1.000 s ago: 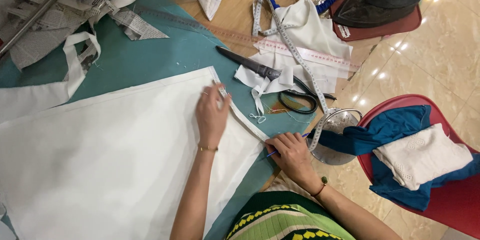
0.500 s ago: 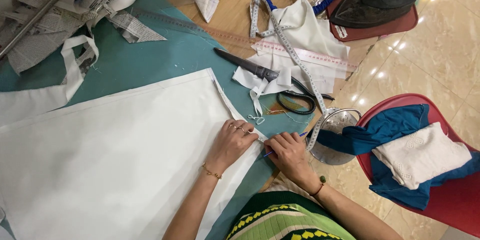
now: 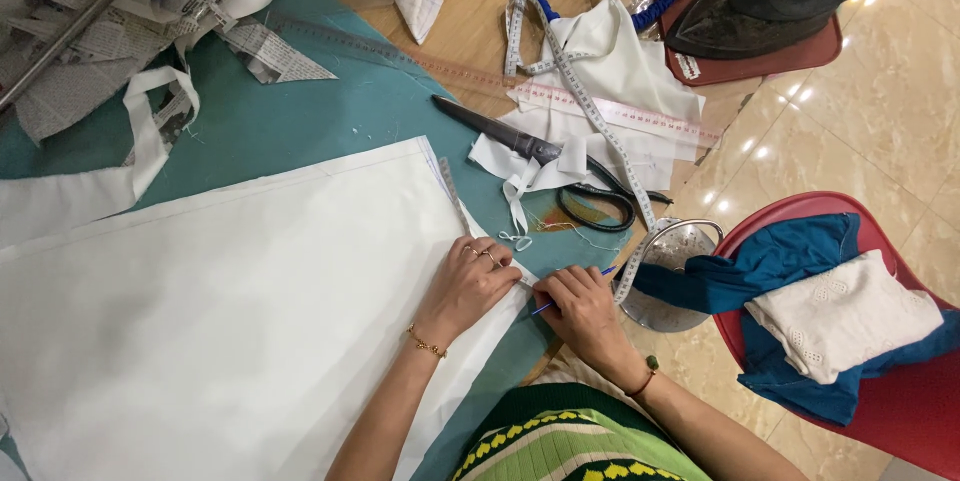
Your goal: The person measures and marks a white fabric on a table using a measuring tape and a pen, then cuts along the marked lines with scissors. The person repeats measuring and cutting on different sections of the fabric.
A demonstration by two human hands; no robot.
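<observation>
A large sheet of white fabric (image 3: 220,311) lies flat on the teal table cover (image 3: 290,121). My left hand (image 3: 468,286) presses down on the fabric's near right edge, fingers spread over a narrow ruler or tape (image 3: 455,203) that runs along that edge. Just to its right, my right hand (image 3: 583,313) grips a thin blue pen (image 3: 545,305), its tip at the fabric's edge beside my left fingers.
Black-handled scissors (image 3: 545,156) lie beyond my hands among white fabric scraps (image 3: 610,91) and a measuring tape (image 3: 590,111). An iron (image 3: 770,1) rests on a red tray at the back right. A red chair (image 3: 880,381) holds blue and white cloth. Newspapers (image 3: 120,21) lie at the back left.
My left hand slid from higher up the fabric's edge down toward me, stopping beside my right hand. My right hand with the pen has stayed almost still.
</observation>
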